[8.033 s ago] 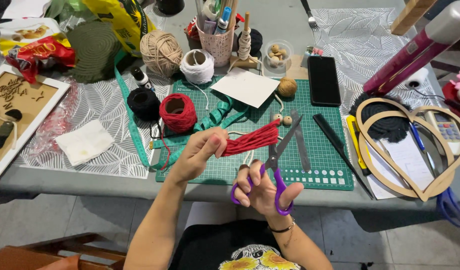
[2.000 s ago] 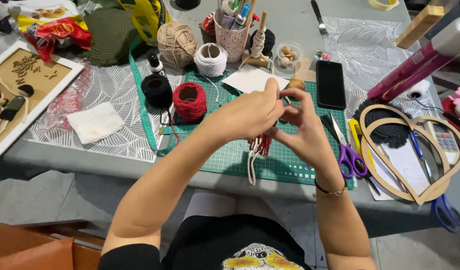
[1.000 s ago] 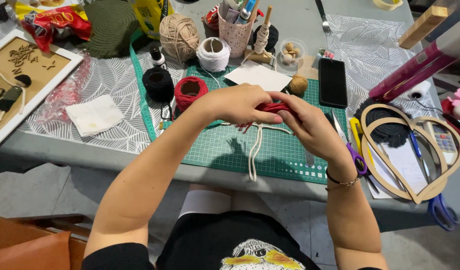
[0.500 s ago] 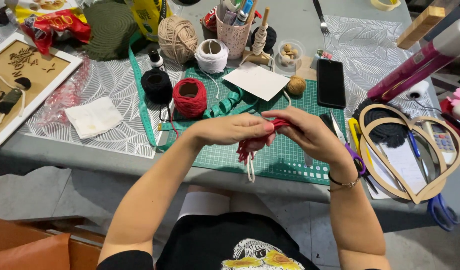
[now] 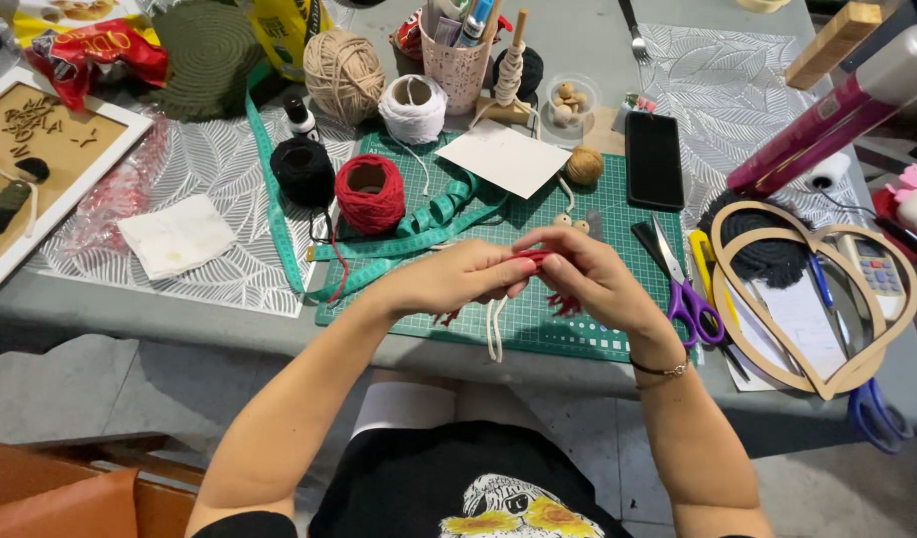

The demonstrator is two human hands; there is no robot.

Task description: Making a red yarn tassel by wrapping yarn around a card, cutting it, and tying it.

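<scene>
Both hands, left hand [image 5: 457,282] and right hand [image 5: 588,276], pinch 1 red yarn bundle [image 5: 531,259] lying crosswise between them, white cord [image 5: 495,327] dangling toward the cutting mat's [image 5: 598,334] near edge.

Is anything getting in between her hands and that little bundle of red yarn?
Nothing visible does. The left hand and right hand both pinch the red yarn bundle directly, above the green cutting mat. A white cord dangles beneath, not between.
</scene>
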